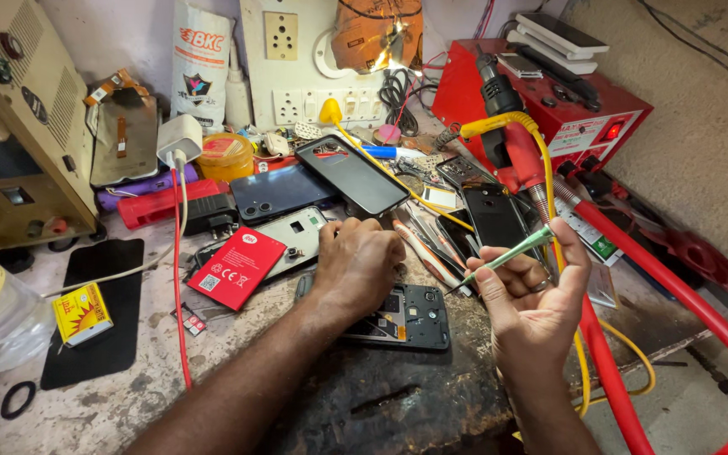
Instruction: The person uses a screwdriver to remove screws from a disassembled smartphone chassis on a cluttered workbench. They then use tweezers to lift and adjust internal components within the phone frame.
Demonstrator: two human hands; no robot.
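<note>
**Inspector:** Start nearest you. What is under the hands?

**Operator:** I see an opened phone (402,316) lying flat on the dark patch of the counter (111,404), back cover off, board and camera openings exposed. My left hand (357,263) rests closed on the phone's upper left corner, pinning it; I cannot tell whether anything lies under the knuckles. My right hand (531,295) is raised just right of the phone, fingers curled around a thin green tool (505,254), its tip pointing back toward the phone.

**Inspector:** Progress?

**Operator:** My judgement: the cover is already off, interior work is in hand, and the phone is not yet closed up.

**Inspector:** Surroundings?

**Operator:** Left of the phone lies a red battery (236,267) on a pale phone frame (292,236). Beyond it sit a dark blue back cover (275,192) and a black back cover (353,173) propped at a tilt. Right of the phone, a red hose (659,282) and a yellow cable (541,160) run close by my right wrist. Farthest right stands a red power unit (579,114).

**Inspector:** Obstructions?

**Operator:** Hose and cable crowd the right side; loose parts press in behind.
</note>
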